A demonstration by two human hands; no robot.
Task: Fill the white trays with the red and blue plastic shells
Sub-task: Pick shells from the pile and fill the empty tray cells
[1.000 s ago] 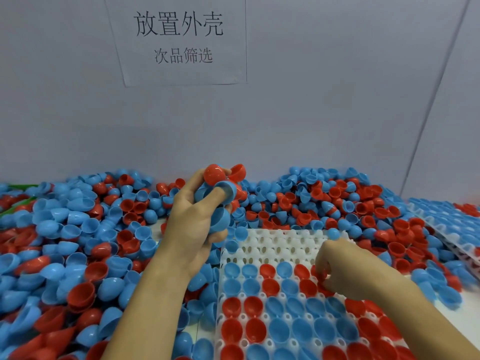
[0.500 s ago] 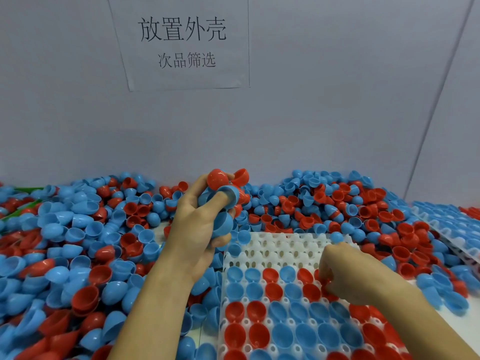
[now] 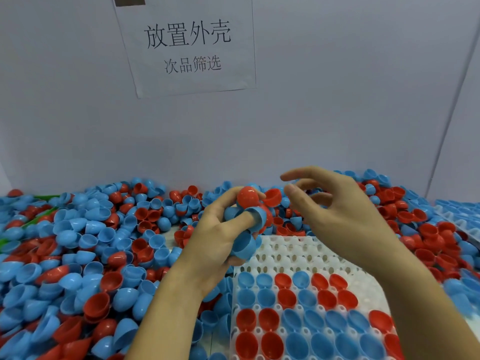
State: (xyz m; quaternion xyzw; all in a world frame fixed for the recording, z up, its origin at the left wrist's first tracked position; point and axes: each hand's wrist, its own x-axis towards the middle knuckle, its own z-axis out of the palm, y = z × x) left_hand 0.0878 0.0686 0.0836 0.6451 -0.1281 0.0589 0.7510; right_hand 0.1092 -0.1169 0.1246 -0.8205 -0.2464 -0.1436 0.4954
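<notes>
My left hand point(image 3: 217, 237) grips a bunch of shells point(image 3: 246, 222), red and blue, held above the far left corner of the white tray point(image 3: 298, 253). My right hand point(image 3: 340, 211) hovers just right of that bunch, fingers spread and loosely bent, holding nothing; thumb and forefinger point at a red shell point(image 3: 272, 197) at the bunch's top. The tray's near rows hold red and blue shells open side up; its far rows show bare white cells.
Loose red and blue shells point(image 3: 91, 255) are heaped on the table left of, behind and right of the tray. A second filled tray point(image 3: 462, 216) lies at the far right. A grey wall with a paper sign point(image 3: 187, 45) stands close behind.
My right hand has risen from the tray's shell row up to the bunch in my left hand and has opened. The left hand has stayed about where it was.
</notes>
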